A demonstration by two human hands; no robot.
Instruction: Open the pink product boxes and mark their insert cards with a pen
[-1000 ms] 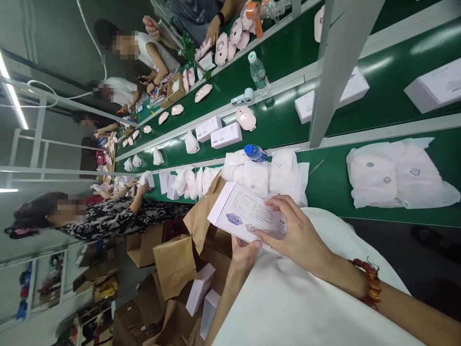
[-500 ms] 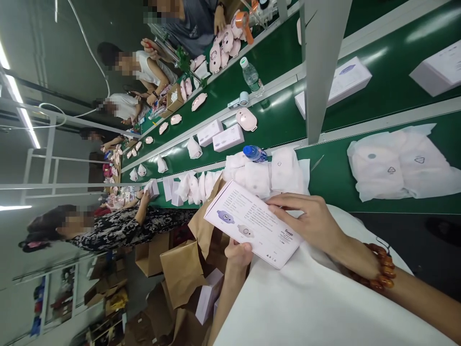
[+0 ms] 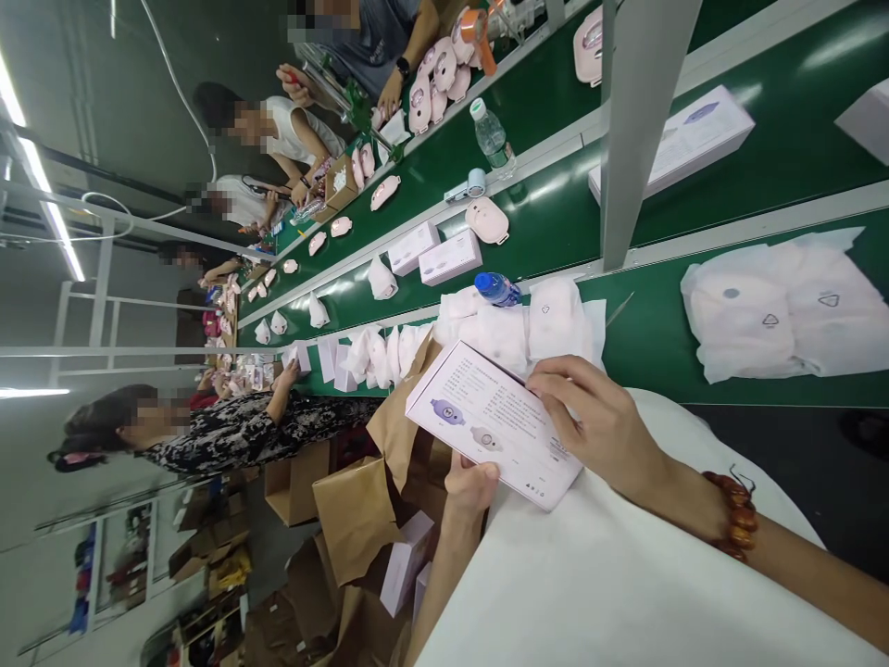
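A white and pale-lilac printed box is held tilted in front of my light-coloured clothing. Its visible face carries small text and pictures of a purple and a pale oval device. My left hand grips the lower edge, thumb on the printed face and fingers partly hidden beneath. My right hand, with a brown bead bracelet at the wrist, has its bent fingers and thumb closed at the box's upper right edge. Just beyond the box lie several white-wrapped items on the green bench.
More wrapped items lie at the right. A blue-capped bottle, pale boxes and a pink device stand near a grey post. Open cartons are below; several people work along the line.
The view has shifted slightly. The box has tilted a little while both hands keep hold of it; my right-hand fingers have bent more at its edge. A co-worker's hand across the line has moved down.
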